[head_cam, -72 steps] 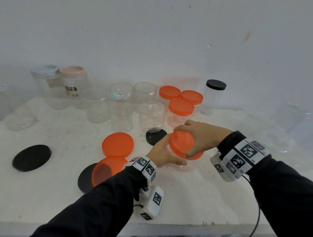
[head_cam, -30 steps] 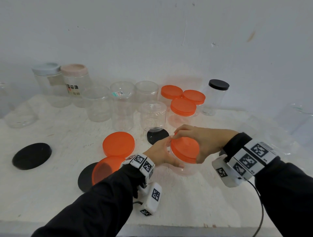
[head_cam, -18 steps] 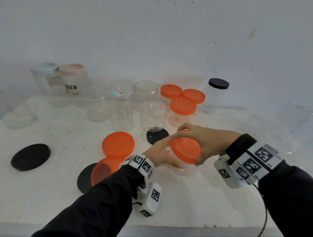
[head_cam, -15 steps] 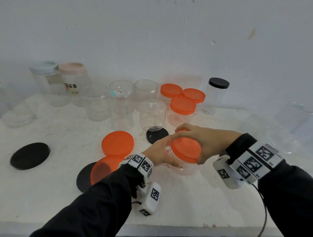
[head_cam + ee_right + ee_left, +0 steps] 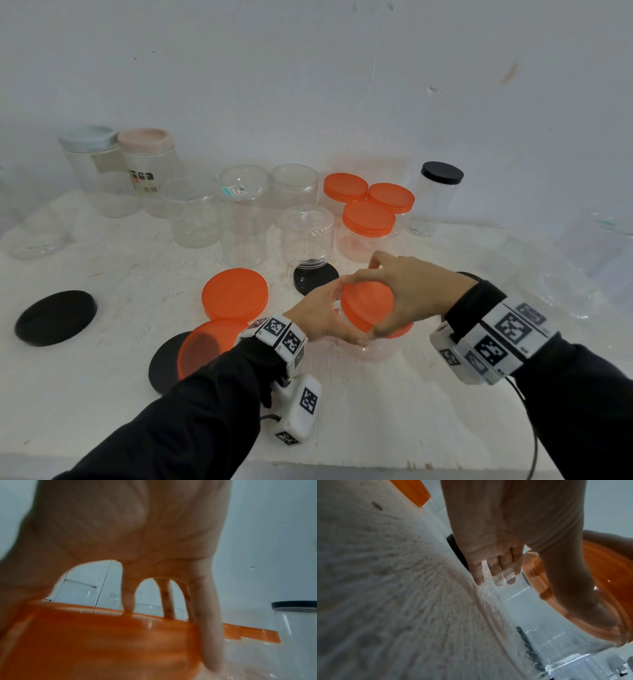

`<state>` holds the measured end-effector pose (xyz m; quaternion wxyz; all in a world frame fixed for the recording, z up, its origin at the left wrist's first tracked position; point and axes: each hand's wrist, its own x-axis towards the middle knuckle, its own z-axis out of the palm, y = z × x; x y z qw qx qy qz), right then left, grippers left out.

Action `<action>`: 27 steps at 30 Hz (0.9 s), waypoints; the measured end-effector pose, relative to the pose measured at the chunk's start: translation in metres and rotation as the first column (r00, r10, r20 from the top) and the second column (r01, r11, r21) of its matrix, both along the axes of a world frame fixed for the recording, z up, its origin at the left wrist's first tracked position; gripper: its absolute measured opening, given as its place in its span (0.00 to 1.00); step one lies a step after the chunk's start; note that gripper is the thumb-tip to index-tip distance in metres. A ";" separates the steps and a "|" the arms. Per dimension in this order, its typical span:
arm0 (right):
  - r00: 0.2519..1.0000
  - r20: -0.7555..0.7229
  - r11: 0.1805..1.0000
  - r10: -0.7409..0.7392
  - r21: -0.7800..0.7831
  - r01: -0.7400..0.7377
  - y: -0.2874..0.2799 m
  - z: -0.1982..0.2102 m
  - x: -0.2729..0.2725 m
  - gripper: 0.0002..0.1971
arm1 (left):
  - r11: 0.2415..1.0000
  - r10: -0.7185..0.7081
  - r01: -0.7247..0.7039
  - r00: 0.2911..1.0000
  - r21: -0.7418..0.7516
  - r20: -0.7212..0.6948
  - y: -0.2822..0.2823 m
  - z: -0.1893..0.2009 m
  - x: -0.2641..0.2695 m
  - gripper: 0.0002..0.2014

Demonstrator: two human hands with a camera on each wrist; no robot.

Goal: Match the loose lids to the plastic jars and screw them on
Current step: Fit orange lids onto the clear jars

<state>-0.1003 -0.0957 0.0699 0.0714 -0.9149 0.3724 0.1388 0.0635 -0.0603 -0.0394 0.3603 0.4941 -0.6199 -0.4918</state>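
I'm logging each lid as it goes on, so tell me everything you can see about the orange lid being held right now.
The orange lid is round, flat-topped, slightly translucent plastic with a straight side wall. It sits tilted on the mouth of a clear plastic jar on the white table. The right hand grips it from above, fingers around its rim; the left hand holds the jar.

The lid [image 5: 366, 308] being held is bright orange on a clear jar [image 5: 380, 349]. Loose black lids [image 5: 56, 317] lie on the rough white surface [image 5: 102, 394]. Both black sleeves [image 5: 191, 425] end in white wristbands [image 5: 282, 337] with black square patterns.
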 end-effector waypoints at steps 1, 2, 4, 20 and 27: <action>0.999 0.010 0.999 -0.039 -0.031 0.039 0.002 -0.002 0.000 0.44 | 1.000 -0.003 0.003 1.000 0.001 -0.004 -0.001 0.000 0.000 0.46; 0.997 0.020 0.995 -0.078 -0.061 0.080 0.005 -0.004 0.001 0.44 | 1.000 -0.005 0.005 1.000 0.006 -0.003 -0.001 0.000 0.000 0.46; 0.991 0.003 0.984 -0.133 -0.118 0.132 0.010 -0.008 0.004 0.46 | 1.000 -0.003 0.003 1.000 0.017 -0.011 0.000 -0.001 0.000 0.48; 0.997 -0.081 1.000 -0.004 0.012 0.005 0.003 0.002 -0.001 0.45 | 1.000 -0.014 0.014 1.000 -0.011 0.016 0.002 0.003 0.000 0.46; 0.999 0.030 0.999 0.012 -0.032 -0.011 0.006 0.000 -0.002 0.40 | 0.999 -0.017 0.017 1.000 -0.029 0.013 0.002 0.004 0.000 0.47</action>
